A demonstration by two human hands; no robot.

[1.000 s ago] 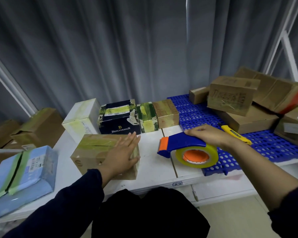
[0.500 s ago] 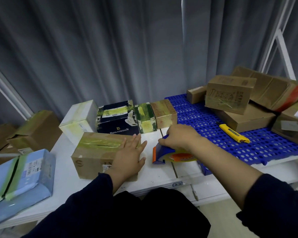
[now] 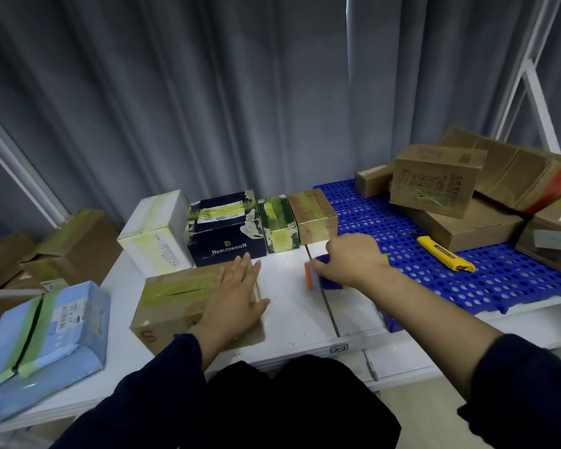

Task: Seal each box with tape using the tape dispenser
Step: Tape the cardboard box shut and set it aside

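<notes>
A brown cardboard box (image 3: 172, 303) with yellow-green tape along its top lies on the white table (image 3: 292, 306) in front of me. My left hand (image 3: 237, 296) rests flat on its right end, fingers straight. My right hand (image 3: 350, 260) grips the blue and orange tape dispenser (image 3: 318, 277) just right of the box, low over the table; most of the dispenser is hidden under the hand.
A row of taped boxes stands behind: white (image 3: 156, 234), dark "Benlydesign" (image 3: 227, 231), green (image 3: 279, 223), tan (image 3: 313, 217). A yellow utility knife (image 3: 444, 254) lies on the blue perforated mat (image 3: 486, 280) with several brown boxes (image 3: 434, 179). A light-blue parcel (image 3: 42, 338) sits at left.
My right hand has brought the tape dispenser leftward from the blue mat toward the box and turned it over, hiding the tape roll. My left hand has stayed on the box.
</notes>
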